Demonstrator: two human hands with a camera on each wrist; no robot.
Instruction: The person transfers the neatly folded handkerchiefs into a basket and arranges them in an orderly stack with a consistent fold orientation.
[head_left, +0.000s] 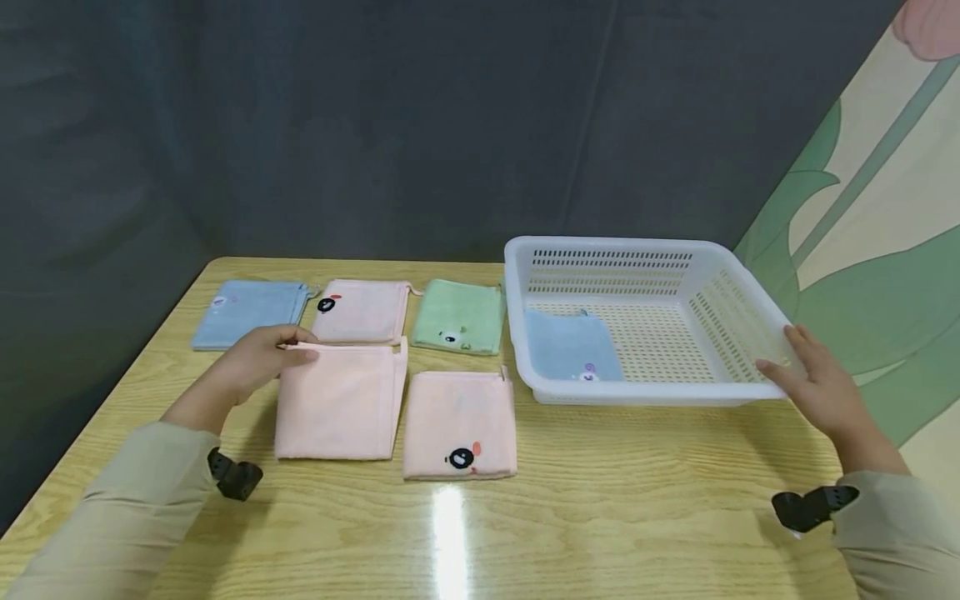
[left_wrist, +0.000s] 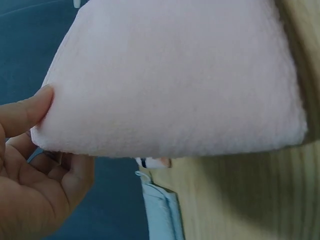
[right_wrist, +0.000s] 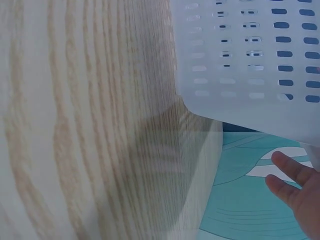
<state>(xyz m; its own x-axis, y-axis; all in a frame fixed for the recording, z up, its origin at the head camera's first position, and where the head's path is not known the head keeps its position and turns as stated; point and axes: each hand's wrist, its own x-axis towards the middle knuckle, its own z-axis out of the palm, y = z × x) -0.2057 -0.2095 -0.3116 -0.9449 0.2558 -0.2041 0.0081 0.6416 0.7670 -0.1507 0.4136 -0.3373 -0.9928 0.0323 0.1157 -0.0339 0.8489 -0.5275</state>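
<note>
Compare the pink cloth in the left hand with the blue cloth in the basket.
The pink cloth is pinched at a corner by the left hand; the blue cloth lies in the white basket, with no hand on it. The pink cloth's visible side looks plain, while the blue cloth shows a small white-and-purple motif. Both look folded.

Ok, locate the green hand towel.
In the head view, the green hand towel lies left of the white plastic basket, right of the back pink towel.

Glare on table (head_left: 637,483) (soft shadows).
</note>
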